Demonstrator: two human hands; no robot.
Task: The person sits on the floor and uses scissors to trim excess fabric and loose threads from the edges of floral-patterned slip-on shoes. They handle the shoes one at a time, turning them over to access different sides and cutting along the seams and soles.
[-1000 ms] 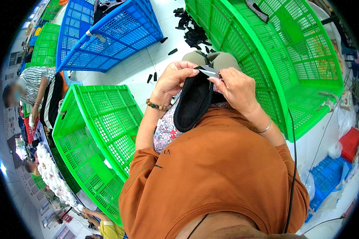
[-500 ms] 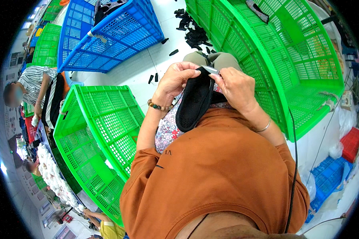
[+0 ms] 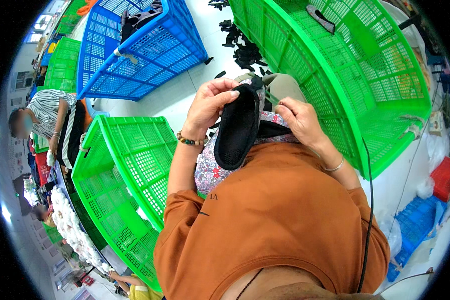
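In front of my belly, my left hand (image 3: pixel 210 104) pinches the rim of a black-lined slipper (image 3: pixel 236 135) between thumb and fingers. The slipper's opening faces up, and some grey patterned outer fabric shows along its far right side. My right hand (image 3: pixel 302 121) is closed around a small, slim, pointed metal tool (image 3: pixel 271 97), whose tip lies just right of the slipper. That tool is blurred and its exact kind is unclear. Beneath the slipper, a floral cloth (image 3: pixel 208 173) covers my lap, with another black piece (image 3: pixel 276 130) lying on it.
Large green crates stand to my left (image 3: pixel 144 165) and right (image 3: pixel 305 60); the right one holds a grey slipper (image 3: pixel 320 19). A blue crate (image 3: pixel 150 60) at the far left contains more slippers. Black scraps (image 3: pixel 246 54) litter the floor ahead. A cable (image 3: pixel 370 200) hangs at my right.
The slipper has tilted, showing its patterned outer side. My right hand has drawn slightly right and down from it, with the tool still in its grip.
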